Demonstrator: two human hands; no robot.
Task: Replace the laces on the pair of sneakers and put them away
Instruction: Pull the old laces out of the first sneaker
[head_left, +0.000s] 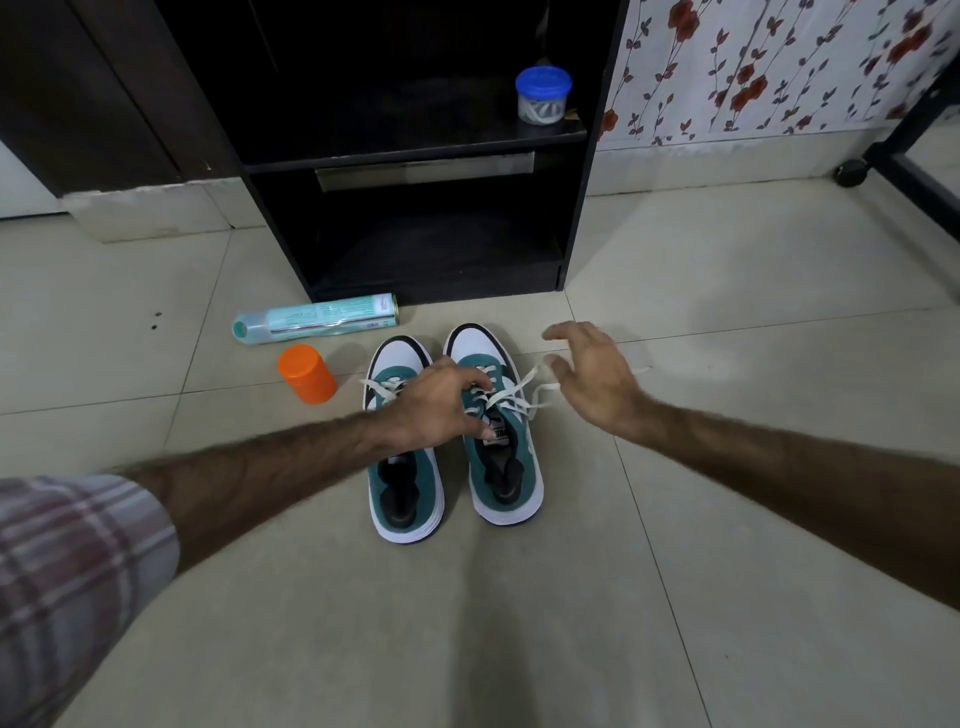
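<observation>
Two teal-and-white sneakers stand side by side on the tiled floor, toes pointing away from me. My left hand (436, 405) reaches across the left sneaker (405, 493) and hides its middle. Its fingers lie on the white laces (511, 395) of the right sneaker (478, 348), with the thumb pressed on that shoe's tongue. My right hand (597, 379) hovers just right of the right sneaker with fingers spread, holding nothing. Loose lace ends trail on the floor under it. A lace end also sticks out left of the left sneaker.
A black shelf unit (415, 156) stands right behind the sneakers, with a blue-lidded jar (543, 96) on its upper shelf. A spray can (317, 317) lies on the floor at the left beside an orange container (306, 374). A black wheeled frame (852, 171) is at far right.
</observation>
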